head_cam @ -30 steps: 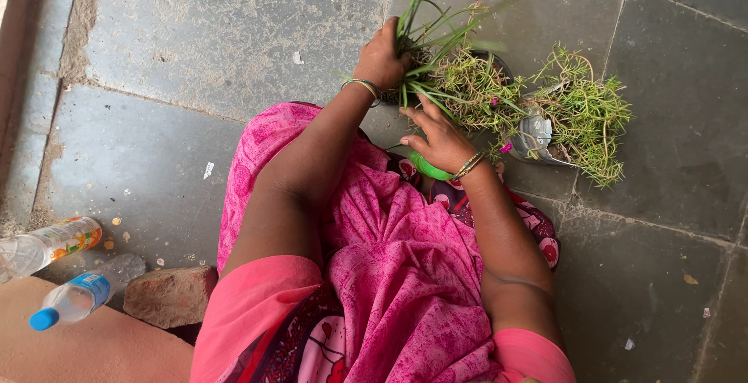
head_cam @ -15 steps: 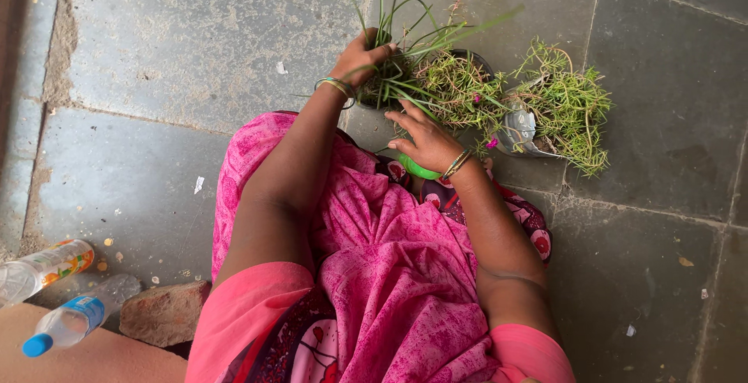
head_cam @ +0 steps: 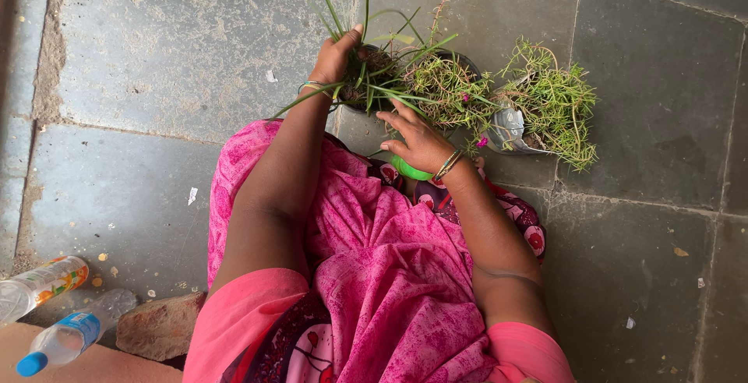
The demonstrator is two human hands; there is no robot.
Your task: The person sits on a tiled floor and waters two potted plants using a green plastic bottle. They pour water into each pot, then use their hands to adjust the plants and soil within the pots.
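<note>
The person crouches over 2 potted plants on a stone floor, and the work in hand looks like clearing or pulling the long grass-like blades (head_cam: 374, 63) out of the nearer dark pot (head_cam: 467, 62). The left hand (head_cam: 335, 57) is closed around the base of those blades at the pot's left edge, the leaves fanning up and out past the fingers. The right hand (head_cam: 417, 137) hovers just beside the pot's near side with fingers spread and slack, holding nothing; whether its fingertips touch the foliage cannot be told. To do this step well, the grip probably wants to sit low, right at the soil, so the blades come away whole rather than tearing, while the free hand steadies the pot or presses back the fine bushy plant (head_cam: 452, 87) with small pink flowers that shares it. A second bushy plant (head_cam: 553, 102) sits in a silvery container (head_cam: 506, 130) just to the right, and something bright green (head_cam: 409, 169) shows under the right wrist. The floor (head_cam: 171, 56) is large grey stone slabs, gritty and flecked with paper scraps. At the lower left lie 2 plastic bottles (head_cam: 54, 340) and a brick (head_cam: 160, 324) beside a reddish step.
</note>
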